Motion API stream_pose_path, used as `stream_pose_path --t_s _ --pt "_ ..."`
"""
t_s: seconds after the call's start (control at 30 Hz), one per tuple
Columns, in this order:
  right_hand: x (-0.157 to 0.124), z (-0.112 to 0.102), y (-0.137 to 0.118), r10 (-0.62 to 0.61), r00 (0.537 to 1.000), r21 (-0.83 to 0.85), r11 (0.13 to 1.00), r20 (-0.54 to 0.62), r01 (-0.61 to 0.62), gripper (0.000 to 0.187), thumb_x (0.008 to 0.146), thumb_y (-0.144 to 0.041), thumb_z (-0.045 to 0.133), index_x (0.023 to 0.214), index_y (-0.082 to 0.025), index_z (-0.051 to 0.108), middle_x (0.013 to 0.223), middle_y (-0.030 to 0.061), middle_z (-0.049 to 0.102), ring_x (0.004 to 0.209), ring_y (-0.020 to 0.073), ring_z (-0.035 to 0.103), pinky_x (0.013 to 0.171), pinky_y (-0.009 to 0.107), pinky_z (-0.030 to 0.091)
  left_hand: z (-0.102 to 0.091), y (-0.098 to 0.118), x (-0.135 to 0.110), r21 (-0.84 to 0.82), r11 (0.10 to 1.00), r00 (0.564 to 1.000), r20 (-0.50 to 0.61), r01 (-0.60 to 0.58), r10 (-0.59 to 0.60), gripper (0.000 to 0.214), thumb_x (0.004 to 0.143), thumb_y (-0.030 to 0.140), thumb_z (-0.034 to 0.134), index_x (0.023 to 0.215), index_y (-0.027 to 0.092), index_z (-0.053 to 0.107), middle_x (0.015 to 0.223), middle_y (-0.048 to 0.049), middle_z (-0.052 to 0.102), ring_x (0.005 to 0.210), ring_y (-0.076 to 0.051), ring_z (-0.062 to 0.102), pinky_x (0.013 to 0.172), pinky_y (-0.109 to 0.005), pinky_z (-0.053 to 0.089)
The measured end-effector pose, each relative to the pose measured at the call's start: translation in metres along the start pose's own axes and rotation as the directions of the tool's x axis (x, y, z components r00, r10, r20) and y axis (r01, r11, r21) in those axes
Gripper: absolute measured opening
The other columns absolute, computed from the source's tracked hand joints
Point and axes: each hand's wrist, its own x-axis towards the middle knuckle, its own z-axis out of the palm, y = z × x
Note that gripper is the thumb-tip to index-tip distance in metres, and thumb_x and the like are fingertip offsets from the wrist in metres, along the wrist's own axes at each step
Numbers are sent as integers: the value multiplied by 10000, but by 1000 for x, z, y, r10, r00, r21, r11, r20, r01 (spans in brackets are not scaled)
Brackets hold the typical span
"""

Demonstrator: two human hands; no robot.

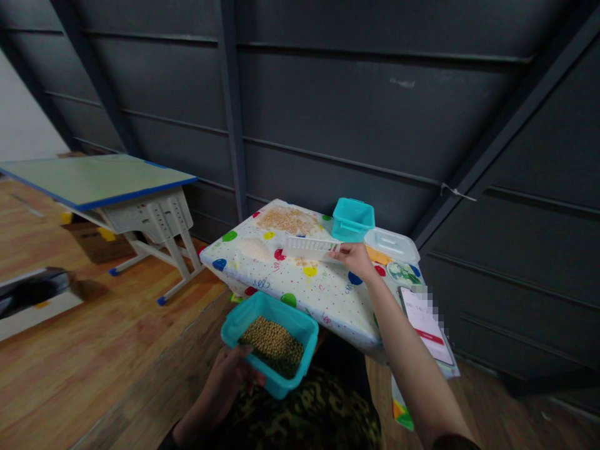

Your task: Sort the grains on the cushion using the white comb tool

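Note:
My left hand (233,370) grips the near left rim of a teal plastic tub (280,387), held tilted at the front edge of the table. Inside lie tan round beans (269,337), with smaller dark green ones toward the near right corner. In my right hand (355,257), the fingers pinch the right end of a white slotted plastic basket (309,247), held on its side over the tabletop. Behind the basket spreads a layer of tan grains (285,220). A pale white pile of grains (254,249) lies to its left, and a few tan pieces (304,262) lie just below it.
A balloon-print cloth covers the table (328,294). At its back right stand a second teal tub (353,220) and a clear lid (392,245). A phone (425,325) lies along the right edge. A green-topped desk (98,178) is at left; a dark wall rises behind.

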Motion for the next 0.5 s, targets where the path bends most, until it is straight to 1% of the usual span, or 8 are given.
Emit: stream_pose_path --t_s 0.03,0.07,0.1,0.17,0.23,0.3,0.4,0.5 --pt "-2 0 -1 -10 1000 -9 1000 -2 10 557 721 -715 747 527 -242 527 557 -30 425 619 147 354 595 307 300 -4 -5 2 38 997 998 0 -65 65 319 818 477 879 725 244 680 461 15 674 507 -236 728 453 -265 465" --pt "-5 -1 -2 -19 1000 -19 1000 -7 19 559 732 -712 748 526 -241 528 555 -28 429 619 149 361 592 305 298 -9 -9 4 66 993 995 6 -102 102 334 820 504 870 714 246 687 473 7 688 530 -239 740 461 -265 474" --pt "-8 -1 -3 -25 1000 -28 999 -13 25 561 743 -710 748 526 -240 534 552 -26 437 620 152 369 589 303 297 -12 -14 7 89 990 994 11 -111 111 364 819 531 863 684 244 683 472 -1 691 541 -241 748 452 -261 465" --pt "-13 -2 -6 -26 999 -29 999 -34 25 564 758 -715 749 531 -237 553 546 -21 451 617 158 383 582 302 300 -18 -21 11 109 988 994 -4 -111 112 413 785 570 867 637 248 658 452 -6 674 490 -237 721 419 -264 445" --pt "-18 -1 -9 -13 998 -15 1000 -55 13 568 756 -730 757 541 -236 577 544 -17 464 610 164 401 578 305 314 -20 -27 14 114 987 993 -1 -115 115 415 810 569 855 648 245 653 459 -3 672 489 -235 719 428 -267 455" --pt "-23 0 -10 -1 998 5 1000 -61 1 560 746 -737 774 563 -234 612 553 -11 491 610 174 438 583 311 344 -20 -30 17 113 987 993 -5 -119 120 399 825 557 842 666 246 650 447 7 652 485 -236 715 425 -263 445" --pt "-28 1 -11 16 998 26 1000 -57 -14 542 738 -727 791 580 -230 641 573 5 535 615 195 497 598 326 393 -16 -32 19 107 987 992 -29 -117 121 372 786 552 832 668 249 652 410 12 614 434 -234 679 389 -262 407" --pt "-33 0 -11 28 997 46 999 -68 -25 529 741 -713 785 589 -221 664 606 23 585 629 208 540 611 335 429 -10 -28 16 112 987 992 -31 -116 120 356 759 546 814 652 246 657 410 -5 633 404 -217 643 377 -266 406"
